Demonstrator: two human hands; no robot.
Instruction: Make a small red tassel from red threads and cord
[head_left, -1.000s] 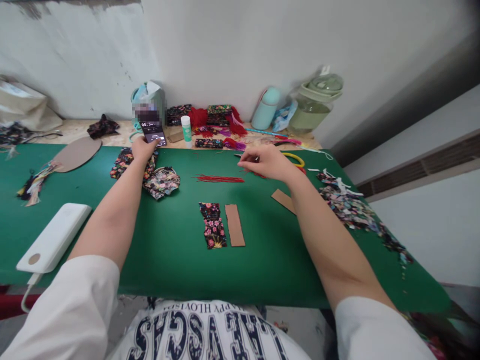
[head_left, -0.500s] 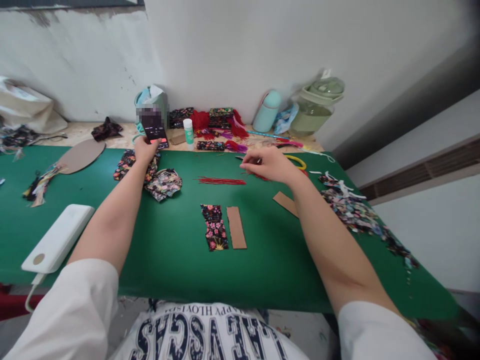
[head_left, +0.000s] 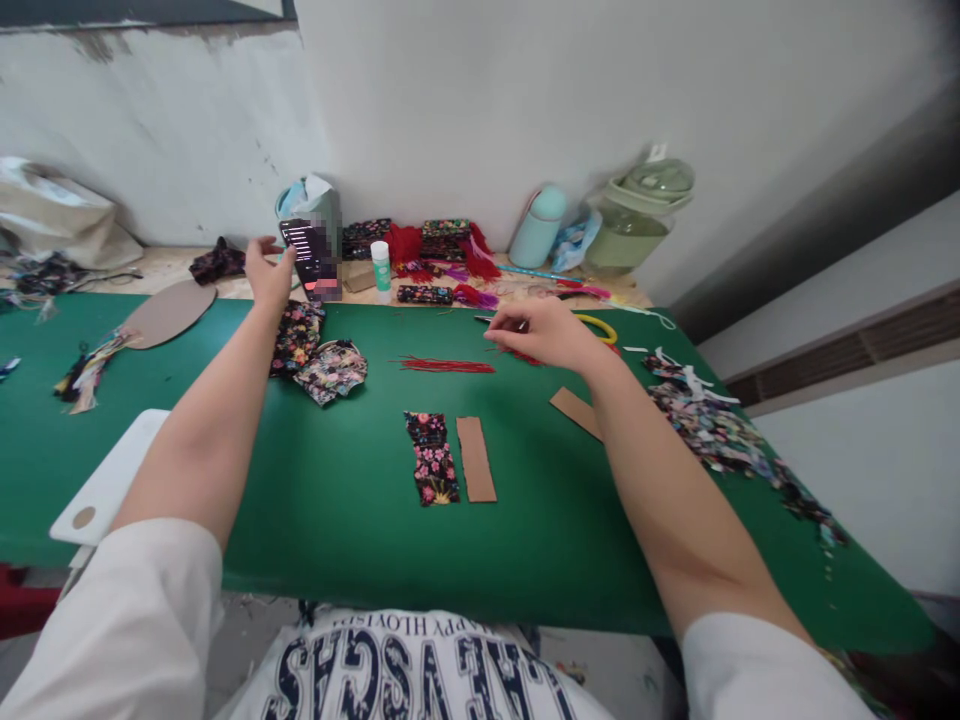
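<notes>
My left hand (head_left: 270,272) is beside the upright phone (head_left: 311,258), its fingers apart and its thumb close to the screen's left edge. Below lie two floral fabric pieces, a dark one (head_left: 298,340) and a pale crumpled one (head_left: 331,372). My right hand (head_left: 546,332) hovers low over yellow-handled scissors (head_left: 598,326), fingers curled and tips together; whatever they may pinch is too small to make out. Red threads (head_left: 450,366) lie left of it, with more partly under it. Nearer me, a floral strip (head_left: 432,460) lies beside a cardboard strip (head_left: 477,460).
Another cardboard strip (head_left: 576,412) lies by my right forearm. Fabric scraps (head_left: 701,420) are heaped at the right. A glue stick (head_left: 382,270), a blue bottle (head_left: 538,228) and a green jug (head_left: 637,220) stand at the back. A white power bank (head_left: 105,485) is partly behind my left forearm.
My left hand has moved from the phone's lower edge up and left to its side, fingers opening. The phone's screen now shows different content. My right hand has hardly moved.
</notes>
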